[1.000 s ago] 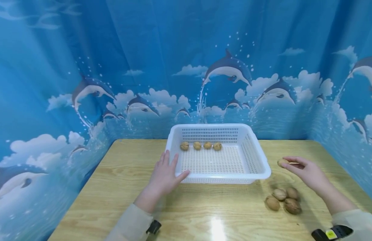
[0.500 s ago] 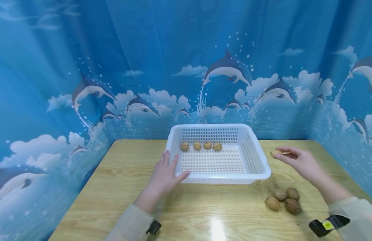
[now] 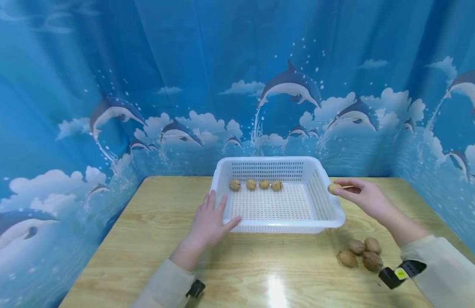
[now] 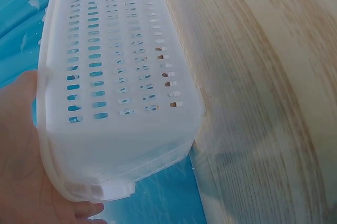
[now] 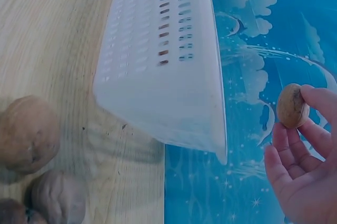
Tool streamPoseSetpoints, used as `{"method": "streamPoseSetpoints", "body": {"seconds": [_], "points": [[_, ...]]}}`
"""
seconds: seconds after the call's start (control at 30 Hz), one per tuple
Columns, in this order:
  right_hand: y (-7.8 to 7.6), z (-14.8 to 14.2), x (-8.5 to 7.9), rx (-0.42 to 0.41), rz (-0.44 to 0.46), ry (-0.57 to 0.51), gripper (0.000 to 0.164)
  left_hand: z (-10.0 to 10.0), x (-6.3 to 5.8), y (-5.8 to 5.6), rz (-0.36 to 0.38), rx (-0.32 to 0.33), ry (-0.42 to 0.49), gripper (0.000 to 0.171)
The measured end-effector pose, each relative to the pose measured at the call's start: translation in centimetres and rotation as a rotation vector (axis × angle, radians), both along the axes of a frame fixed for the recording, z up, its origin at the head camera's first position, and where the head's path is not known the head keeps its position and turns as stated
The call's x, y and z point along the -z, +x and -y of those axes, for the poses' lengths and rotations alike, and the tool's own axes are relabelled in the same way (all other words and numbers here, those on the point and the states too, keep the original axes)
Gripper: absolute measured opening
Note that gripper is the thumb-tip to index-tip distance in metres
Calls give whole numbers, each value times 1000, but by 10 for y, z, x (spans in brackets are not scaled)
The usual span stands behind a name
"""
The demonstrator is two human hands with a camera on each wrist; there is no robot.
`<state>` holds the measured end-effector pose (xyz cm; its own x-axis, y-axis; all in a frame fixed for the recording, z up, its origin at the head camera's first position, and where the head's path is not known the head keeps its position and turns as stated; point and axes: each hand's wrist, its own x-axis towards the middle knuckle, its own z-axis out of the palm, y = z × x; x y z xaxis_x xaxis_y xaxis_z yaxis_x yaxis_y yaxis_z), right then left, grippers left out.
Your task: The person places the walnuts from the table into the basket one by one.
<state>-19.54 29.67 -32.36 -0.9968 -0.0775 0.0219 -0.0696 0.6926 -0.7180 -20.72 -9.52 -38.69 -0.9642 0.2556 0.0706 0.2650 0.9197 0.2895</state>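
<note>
My right hand point(image 3: 362, 196) pinches a walnut point(image 5: 293, 106) between thumb and fingertips. In the head view that walnut overlaps the right rim of a white plastic basket point(image 3: 275, 223). Along the back of the basket floor lies a row of several walnuts point(image 3: 251, 185), reaching from the left side to about the middle. My left hand point(image 3: 208, 222) rests on the basket's front left corner with its fingers spread; the left wrist view shows the palm and fingers point(image 4: 87, 209) against the rim. More walnuts point(image 3: 372, 261) sit in a small cluster on the table, in front of my right forearm.
The basket stands toward the back of a wooden table point(image 3: 145, 239). Behind and to both sides hangs a blue curtain point(image 3: 206, 85) printed with dolphins. Each wrist wears a dark strap, the right one point(image 3: 402, 273) with a yellow patch.
My right hand has moved left and away from me with the pinched walnut, from beside the cluster to the basket's right rim. The left hand stays on the basket.
</note>
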Motion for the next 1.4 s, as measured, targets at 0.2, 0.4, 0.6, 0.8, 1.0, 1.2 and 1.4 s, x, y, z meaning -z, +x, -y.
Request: {"method": "streamPoseSetpoints", "body": {"seconds": [0.2,0.4,0.6,0.8,1.0,1.2,1.4], "points": [[-10,11,-2,0,31,-14,71,0,1,-2,-11,9,1,85],[-19,19,-4,-27,27,-33,69,-1,1,-2,-4,3,8,86],[-28,25,-6,-35,14,-37,68,-1,2,-1,-11,12,3,84],[-40,32,-4,-31,42,-46,71,-1,2,-2,-11,3,3,85],[-52,37,-4,-25,68,-63,73,1,2,-2,-12,-2,-1,85],[-64,42,-5,-18,108,-92,75,3,3,-1,-15,-5,-6,86],[-76,44,-7,-13,136,-98,77,1,2,-2,-22,7,11,85]]}}
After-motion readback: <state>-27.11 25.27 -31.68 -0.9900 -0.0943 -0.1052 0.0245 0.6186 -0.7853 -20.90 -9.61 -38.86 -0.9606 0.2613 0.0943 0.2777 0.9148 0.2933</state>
